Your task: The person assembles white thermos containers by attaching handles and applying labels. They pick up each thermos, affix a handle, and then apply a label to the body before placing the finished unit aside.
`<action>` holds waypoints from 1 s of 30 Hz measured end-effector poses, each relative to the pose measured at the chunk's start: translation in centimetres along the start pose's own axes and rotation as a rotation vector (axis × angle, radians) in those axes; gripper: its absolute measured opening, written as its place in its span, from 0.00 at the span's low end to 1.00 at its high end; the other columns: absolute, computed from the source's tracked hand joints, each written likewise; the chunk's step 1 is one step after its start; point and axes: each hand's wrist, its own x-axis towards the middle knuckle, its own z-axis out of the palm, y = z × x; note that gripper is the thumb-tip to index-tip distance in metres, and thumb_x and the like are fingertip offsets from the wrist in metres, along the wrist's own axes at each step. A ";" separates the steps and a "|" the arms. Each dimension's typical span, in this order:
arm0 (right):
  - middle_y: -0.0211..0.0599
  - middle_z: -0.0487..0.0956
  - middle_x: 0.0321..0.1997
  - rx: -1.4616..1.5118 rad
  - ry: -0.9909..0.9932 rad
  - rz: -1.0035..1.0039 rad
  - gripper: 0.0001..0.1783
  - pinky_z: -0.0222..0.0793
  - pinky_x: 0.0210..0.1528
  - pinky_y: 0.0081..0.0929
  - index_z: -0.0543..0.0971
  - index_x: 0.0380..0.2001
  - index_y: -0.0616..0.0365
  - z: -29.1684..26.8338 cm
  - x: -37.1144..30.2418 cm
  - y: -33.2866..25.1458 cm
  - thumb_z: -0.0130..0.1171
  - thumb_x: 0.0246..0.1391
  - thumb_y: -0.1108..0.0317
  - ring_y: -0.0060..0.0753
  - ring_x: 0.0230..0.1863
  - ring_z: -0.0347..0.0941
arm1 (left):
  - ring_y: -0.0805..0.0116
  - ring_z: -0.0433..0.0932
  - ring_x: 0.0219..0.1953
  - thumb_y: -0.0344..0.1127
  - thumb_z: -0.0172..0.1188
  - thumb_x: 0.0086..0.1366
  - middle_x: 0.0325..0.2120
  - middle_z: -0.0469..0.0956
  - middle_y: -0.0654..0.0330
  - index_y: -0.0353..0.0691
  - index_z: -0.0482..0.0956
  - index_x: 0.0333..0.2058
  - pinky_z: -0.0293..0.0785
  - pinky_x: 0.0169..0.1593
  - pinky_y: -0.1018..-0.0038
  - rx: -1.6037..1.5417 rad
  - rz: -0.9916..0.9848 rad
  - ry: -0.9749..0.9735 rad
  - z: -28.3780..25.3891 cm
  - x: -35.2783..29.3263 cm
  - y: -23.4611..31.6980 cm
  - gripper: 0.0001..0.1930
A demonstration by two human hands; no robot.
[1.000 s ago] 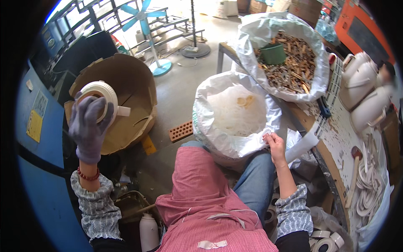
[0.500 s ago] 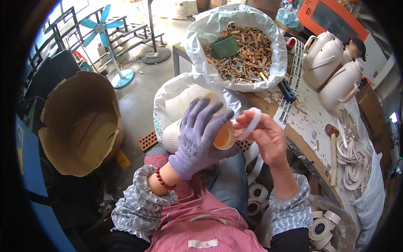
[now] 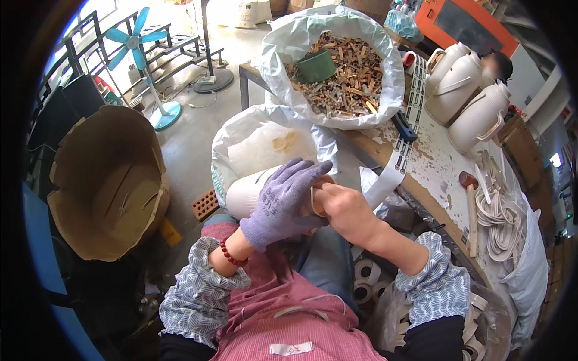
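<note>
The left hand [image 3: 283, 201], in a purple knit glove, is closed around a large white tape roll [image 3: 250, 195] with a tan cardboard core, held sideways over the person's lap, just near of the open white sack [image 3: 241, 135]. The bare right hand [image 3: 343, 210] is curled against the roll's core end, fingers touching it; whether it grips anything there cannot be told. The roll is smooth, cream-white and thick, its right face largely hidden by both hands.
</note>
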 end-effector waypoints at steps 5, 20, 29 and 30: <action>0.41 0.76 0.29 -0.131 -0.096 0.084 0.03 0.72 0.38 0.38 0.77 0.26 0.56 -0.1 -0.6 0.0 0.55 0.45 0.74 0.47 0.36 0.75 | 0.49 0.72 0.53 0.45 0.76 0.35 0.48 0.75 0.52 0.43 0.71 0.56 0.66 0.58 0.57 0.111 0.072 -0.067 0.0 0.4 0.5 0.45; 0.38 0.83 0.38 -0.283 0.390 0.329 0.11 0.73 0.45 0.32 0.84 0.36 0.58 -3.4 10.5 24.4 0.59 0.50 0.68 0.42 0.40 0.78 | 0.59 0.71 0.54 0.42 0.64 0.57 0.57 0.66 0.54 0.36 0.56 0.64 0.66 0.61 0.64 -0.473 -0.393 0.791 -11.7 -5.3 4.1 0.39; 0.33 0.82 0.37 -0.902 0.025 0.464 0.07 0.68 0.51 0.43 0.82 0.35 0.50 -2.0 12.7 28.7 0.59 0.53 0.65 0.37 0.48 0.75 | 0.63 0.68 0.59 0.39 0.71 0.53 0.53 0.74 0.54 0.33 0.76 0.51 0.62 0.62 0.69 -0.545 -1.090 -0.179 -14.2 -16.8 0.8 0.28; 0.32 0.82 0.37 -0.842 0.057 0.533 0.07 0.67 0.52 0.43 0.82 0.35 0.48 -3.1 11.9 28.9 0.60 0.54 0.63 0.36 0.48 0.75 | 0.63 0.68 0.59 0.39 0.71 0.54 0.53 0.74 0.54 0.34 0.75 0.52 0.62 0.63 0.69 -0.546 -1.050 -0.190 -12.9 -12.8 1.7 0.28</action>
